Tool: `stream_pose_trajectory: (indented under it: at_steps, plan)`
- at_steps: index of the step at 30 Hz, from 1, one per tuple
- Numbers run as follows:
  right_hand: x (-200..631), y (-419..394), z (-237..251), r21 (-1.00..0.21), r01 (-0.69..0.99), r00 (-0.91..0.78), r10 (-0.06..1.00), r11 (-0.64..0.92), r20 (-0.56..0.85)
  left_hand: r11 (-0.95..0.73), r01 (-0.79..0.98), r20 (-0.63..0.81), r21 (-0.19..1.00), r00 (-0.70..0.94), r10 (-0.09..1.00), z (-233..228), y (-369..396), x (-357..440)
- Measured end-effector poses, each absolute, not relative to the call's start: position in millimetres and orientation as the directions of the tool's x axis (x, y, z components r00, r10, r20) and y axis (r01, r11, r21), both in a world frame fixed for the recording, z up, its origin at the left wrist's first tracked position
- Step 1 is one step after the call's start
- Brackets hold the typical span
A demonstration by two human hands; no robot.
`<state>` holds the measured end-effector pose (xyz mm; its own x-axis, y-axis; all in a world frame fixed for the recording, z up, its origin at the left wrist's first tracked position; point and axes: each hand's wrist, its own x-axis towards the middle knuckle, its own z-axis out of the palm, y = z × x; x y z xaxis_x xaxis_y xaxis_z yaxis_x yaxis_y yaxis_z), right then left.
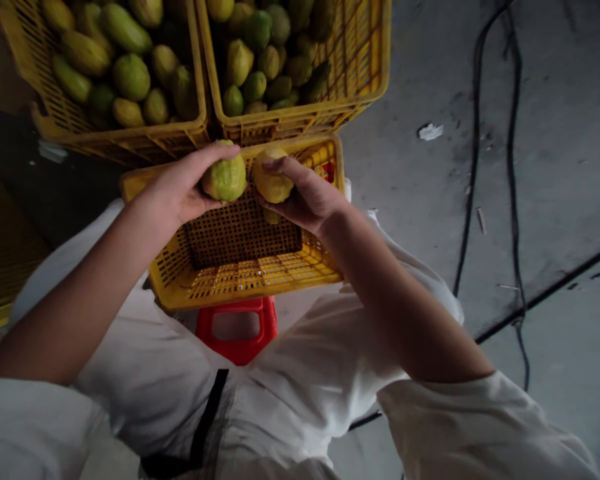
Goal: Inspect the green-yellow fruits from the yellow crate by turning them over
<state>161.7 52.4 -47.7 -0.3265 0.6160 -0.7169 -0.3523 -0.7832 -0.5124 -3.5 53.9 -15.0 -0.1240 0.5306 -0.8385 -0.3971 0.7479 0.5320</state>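
My left hand is closed around a lumpy yellow-green fruit, with the thumb over its top. A paler yellow fruit sits in the grip of my right hand, its thumb across the upper side. The two fruits are held side by side, slightly apart, over a yellow plastic crate that has perforated walls. Beneath the right hand a bit of another yellowish fruit shows, mostly hidden. The fingers under both held fruits are largely out of sight.
Two more yellow crates, one at left and one at right, hold several green and yellow fruits. A red stool stands between the legs. Black cables and a white scrap lie on the grey floor.
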Motion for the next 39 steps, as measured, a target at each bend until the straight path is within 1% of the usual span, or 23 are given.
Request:
stream_pose_trajectory:
  at_steps: [4, 6, 10, 12, 16, 17, 22, 25, 28, 30, 33, 37, 39]
  plan:
    - [158.7, 52.9, -47.1, -0.464, -0.364, -0.353, 0.581, -0.807, -0.733, 0.770, -0.397, -0.852, 0.499, -0.061, 0.520, -14.2, 54.9, -0.6]
    - [159.7, 54.6, -48.5, -0.429, -0.386, -0.357, 0.561, -0.817, -0.747, 0.762, -0.412, -0.846, 0.500, -0.041, 0.532, -13.3, 56.0, -1.4]
    - [165.1, 58.4, -56.7, -0.397, -0.460, -0.377, 0.580, -0.794, -0.722, 0.733, -0.441, -0.817, 0.519, -0.001, 0.577, -12.0, 58.0, -4.7]
    - [167.2, 59.5, -59.8, -0.410, -0.464, -0.356, 0.590, -0.785, -0.725, 0.728, -0.432, -0.808, 0.532, -0.002, 0.589, -13.0, 58.2, -6.1]
    - [166.7, 58.8, -55.5, -0.452, -0.442, -0.299, 0.603, -0.775, -0.740, 0.711, -0.364, -0.765, 0.602, -0.008, 0.644, -20.9, 56.5, -6.2]
    - [165.8, 58.1, -53.0, -0.460, -0.438, -0.287, 0.605, -0.772, -0.743, 0.713, -0.361, -0.766, 0.601, -0.007, 0.642, -23.7, 55.8, -5.3]
    - [160.9, 55.6, -44.6, -0.502, -0.441, -0.265, 0.643, -0.744, -0.719, 0.741, -0.474, -0.840, 0.476, 0.006, 0.543, -34.3, 51.1, 4.3]
    - [159.5, 58.1, -44.1, -0.511, -0.445, -0.299, 0.660, -0.735, -0.689, 0.743, -0.472, -0.844, 0.474, -0.004, 0.536, -33.7, 49.7, 9.2]
    - [161.1, 62.0, -46.8, -0.483, -0.454, -0.326, 0.645, -0.748, -0.692, 0.742, -0.454, -0.844, 0.494, -0.043, 0.535, -29.5, 51.3, 9.7]
    - [164.1, 63.6, -50.5, -0.470, -0.451, -0.323, 0.630, -0.759, -0.706, 0.733, -0.457, -0.836, 0.504, -0.044, 0.547, -26.5, 53.3, 7.2]
    - [169.0, 63.1, -56.5, -0.478, -0.435, -0.307, 0.625, -0.763, -0.718, 0.733, -0.435, -0.811, 0.524, 0.009, 0.585, -24.3, 55.0, 1.1]
    - [170.7, 58.9, -59.2, -0.532, -0.416, -0.276, 0.660, -0.738, -0.699, 0.748, -0.329, -0.775, 0.577, 0.070, 0.629, -25.4, 50.9, -2.7]
    - [169.1, 56.6, -57.9, -0.549, -0.416, -0.291, 0.678, -0.725, -0.675, 0.739, -0.320, -0.756, 0.593, 0.093, 0.647, -26.1, 47.2, -0.6]
